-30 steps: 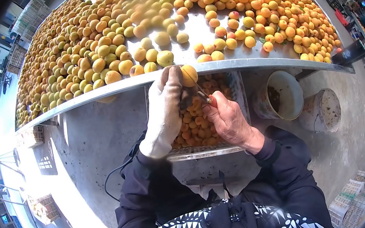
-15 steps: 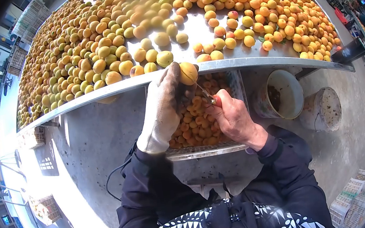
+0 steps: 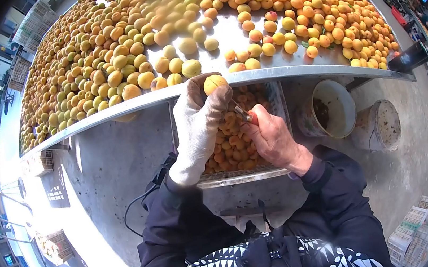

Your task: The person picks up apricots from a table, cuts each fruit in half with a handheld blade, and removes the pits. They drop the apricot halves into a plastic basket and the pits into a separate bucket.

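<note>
A white glove, stained dark at the fingers, covers my left hand (image 3: 200,116), which grips a yellow apricot (image 3: 215,84) between thumb and fingers at the table's front edge. A dark cut line shows on the fruit. Bare and closed, my right hand (image 3: 274,137) holds a small knife (image 3: 242,113) by its handle, its tip pointing up toward the apricot. Whether the tip touches the fruit is hidden by the glove. Under both hands is a crate (image 3: 241,178) of apricot pieces (image 3: 231,150).
Many apricots (image 3: 104,67) cover the metal table (image 3: 292,72) in front. Right of the crate stand two buckets (image 3: 348,117) (image 3: 386,128) on the floor. Stacked crates (image 3: 416,231) are at the lower right, and another crate (image 3: 54,246) is at the left.
My left hand has turned, so its thumb side and the cut line on the apricot now show. The knife tip has come away from the fruit's near side. My right hand has hardly moved.
</note>
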Motion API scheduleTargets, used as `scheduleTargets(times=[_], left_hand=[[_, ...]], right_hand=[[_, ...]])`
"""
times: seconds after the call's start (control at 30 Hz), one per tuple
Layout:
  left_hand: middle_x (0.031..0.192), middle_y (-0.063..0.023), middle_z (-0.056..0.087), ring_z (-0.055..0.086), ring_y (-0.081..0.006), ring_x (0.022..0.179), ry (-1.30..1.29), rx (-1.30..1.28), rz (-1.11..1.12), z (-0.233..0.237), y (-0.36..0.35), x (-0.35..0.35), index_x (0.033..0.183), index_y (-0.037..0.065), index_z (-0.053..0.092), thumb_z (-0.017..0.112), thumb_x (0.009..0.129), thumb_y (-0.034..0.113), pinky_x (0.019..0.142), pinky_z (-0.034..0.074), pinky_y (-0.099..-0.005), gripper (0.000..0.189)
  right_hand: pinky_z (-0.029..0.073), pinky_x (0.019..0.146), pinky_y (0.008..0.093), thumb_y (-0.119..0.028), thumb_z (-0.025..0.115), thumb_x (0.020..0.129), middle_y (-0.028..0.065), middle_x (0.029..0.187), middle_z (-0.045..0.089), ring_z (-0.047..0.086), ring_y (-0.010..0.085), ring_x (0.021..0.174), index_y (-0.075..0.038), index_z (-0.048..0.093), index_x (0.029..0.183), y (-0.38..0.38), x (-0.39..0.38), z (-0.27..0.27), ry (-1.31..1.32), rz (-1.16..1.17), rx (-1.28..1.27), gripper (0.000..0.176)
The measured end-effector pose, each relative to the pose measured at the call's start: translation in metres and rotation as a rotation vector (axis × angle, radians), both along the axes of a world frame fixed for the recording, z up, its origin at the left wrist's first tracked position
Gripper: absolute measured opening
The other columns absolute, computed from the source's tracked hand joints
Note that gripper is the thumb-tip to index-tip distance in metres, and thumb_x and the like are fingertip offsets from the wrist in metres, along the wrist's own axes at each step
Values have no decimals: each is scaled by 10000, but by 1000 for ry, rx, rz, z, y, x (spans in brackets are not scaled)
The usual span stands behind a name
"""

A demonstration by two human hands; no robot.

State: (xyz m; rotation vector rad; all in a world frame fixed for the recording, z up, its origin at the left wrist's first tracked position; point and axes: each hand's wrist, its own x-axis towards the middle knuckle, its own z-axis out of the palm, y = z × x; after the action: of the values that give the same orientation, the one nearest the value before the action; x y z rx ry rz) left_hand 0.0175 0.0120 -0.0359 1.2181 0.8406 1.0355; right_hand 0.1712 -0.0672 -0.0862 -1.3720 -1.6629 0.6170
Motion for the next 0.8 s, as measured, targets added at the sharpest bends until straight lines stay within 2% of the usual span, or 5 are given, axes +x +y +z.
scheduleTargets(times=[0.13, 0.33, 0.53, 0.67, 0.8], left_hand=[[760, 35, 566, 466, -33, 638, -63, -167, -79, 4, -2, -2, 1104, -7, 599, 633, 965, 361, 563, 361, -188, 395], [805, 41, 553, 445, -12, 617, -5, -217, -176, -3, 4, -3, 1172, 25, 596, 508, 1009, 469, 544, 335, -157, 481], [966, -32, 625, 568, -58, 774, -17, -84, -127, 2, 1, 2, 1177, -20, 581, 669, 943, 332, 698, 457, -203, 432], [939, -26, 629, 561, -52, 765, -6, -66, -59, 0, -3, 6, 1181, -26, 577, 706, 920, 288, 696, 463, -205, 428], [889, 18, 623, 555, -17, 680, 39, -71, -54, -6, -2, 5, 1165, 31, 616, 673, 929, 407, 575, 386, -149, 448]], right_hand=[[485, 542, 456, -179, 584, 969, 190, 707, 577, 617, 417, 670, -26, 434, 943, 0, 2, -4, -46, -18, 15, 216], [479, 536, 458, -172, 582, 970, 194, 699, 570, 611, 421, 663, -22, 432, 936, -2, 2, -6, -48, -33, 17, 215], [470, 532, 464, -180, 570, 979, 198, 695, 558, 604, 428, 660, -20, 433, 929, -4, 2, -5, 1, -26, 26, 217], [478, 541, 460, -197, 578, 976, 191, 709, 566, 610, 420, 671, -26, 435, 928, -4, 5, -8, -5, -21, -28, 228], [487, 547, 454, -209, 590, 969, 182, 714, 574, 618, 408, 676, -32, 436, 929, -2, 9, -19, -83, -44, 35, 238]])
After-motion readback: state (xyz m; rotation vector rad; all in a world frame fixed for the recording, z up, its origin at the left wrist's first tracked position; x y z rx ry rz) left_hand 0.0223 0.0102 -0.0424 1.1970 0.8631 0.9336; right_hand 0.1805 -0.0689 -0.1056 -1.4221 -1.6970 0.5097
